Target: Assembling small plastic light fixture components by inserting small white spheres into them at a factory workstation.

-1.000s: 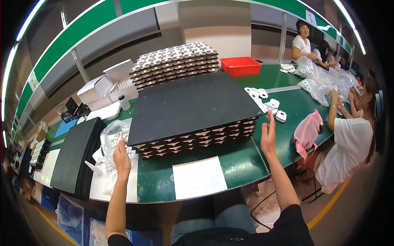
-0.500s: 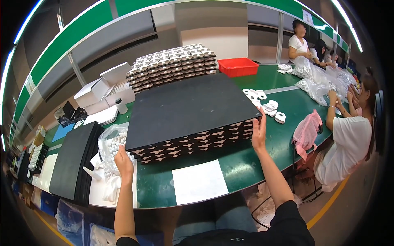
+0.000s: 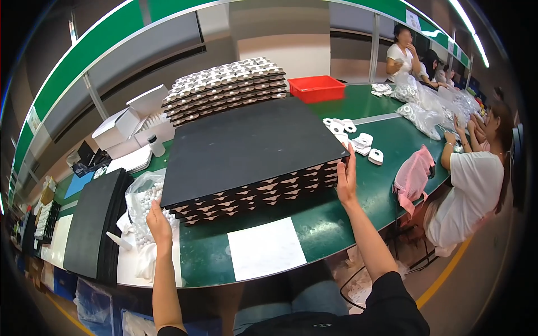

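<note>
A stack of black boards point(image 3: 252, 145) lies on the green table in front of me, with pale pieces showing in rows between its layers. A plain black board covers the top. At the near left corner, my left hand point(image 3: 159, 224) holds the stack's edge, its fingertips partly hidden behind the corner. On the opposite side, my right hand point(image 3: 347, 179) presses along the near right corner, fingers pointing up and away. Just in front of the stack, a white sheet of paper point(image 3: 267, 249) lies flat. Several white ring-shaped parts point(image 3: 363, 140) sit beyond my right hand.
Behind stands another stack of boards point(image 3: 224, 87) topped with white pieces, beside a red bin point(image 3: 316, 89). To the left are a bag of white beads point(image 3: 147, 196), black boards point(image 3: 92, 224) and a bottle point(image 3: 156, 146). A pink bag point(image 3: 413, 176) and co-workers point(image 3: 473, 185) are at right.
The whole view has shifted slightly; my hands stay against the stack's sides. A far co-worker has raised a hand toward the head, and the nearest one's hands have shifted.
</note>
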A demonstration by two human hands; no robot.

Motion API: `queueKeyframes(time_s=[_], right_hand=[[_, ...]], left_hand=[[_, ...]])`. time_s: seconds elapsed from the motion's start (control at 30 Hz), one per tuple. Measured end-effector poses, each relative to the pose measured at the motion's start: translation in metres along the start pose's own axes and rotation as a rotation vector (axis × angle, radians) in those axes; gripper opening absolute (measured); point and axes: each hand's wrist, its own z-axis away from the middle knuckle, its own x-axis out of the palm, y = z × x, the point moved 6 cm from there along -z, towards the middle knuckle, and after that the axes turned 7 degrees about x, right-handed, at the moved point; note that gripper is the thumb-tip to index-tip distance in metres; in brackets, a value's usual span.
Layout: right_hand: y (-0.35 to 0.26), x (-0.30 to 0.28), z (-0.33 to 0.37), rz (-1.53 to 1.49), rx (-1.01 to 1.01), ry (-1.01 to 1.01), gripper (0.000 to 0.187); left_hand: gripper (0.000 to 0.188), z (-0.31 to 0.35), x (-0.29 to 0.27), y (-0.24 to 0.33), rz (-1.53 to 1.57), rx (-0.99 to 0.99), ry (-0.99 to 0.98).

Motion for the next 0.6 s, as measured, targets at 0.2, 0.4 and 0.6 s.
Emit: queueKeyframes(time_s=[0.2, 0.4, 0.6], right_hand=[[0.012, -0.007, 0.000, 0.068, -0.014, 0.068, 0.060], [0.007, -0.007, 0.006, 0.074, 0.034, 0.043, 0.058], [0.012, -0.007, 0.008, 0.120, 0.002, 0.062, 0.057]], left_hand=[[0.041, 0.008, -0.023, 0.007, 0.059, -0.004, 0.282], [0.038, 0.019, -0.015, 0.009, 0.150, -0.053, 0.309], [0.035, 0.021, -0.002, 0.002, 0.198, -0.003, 0.269]])
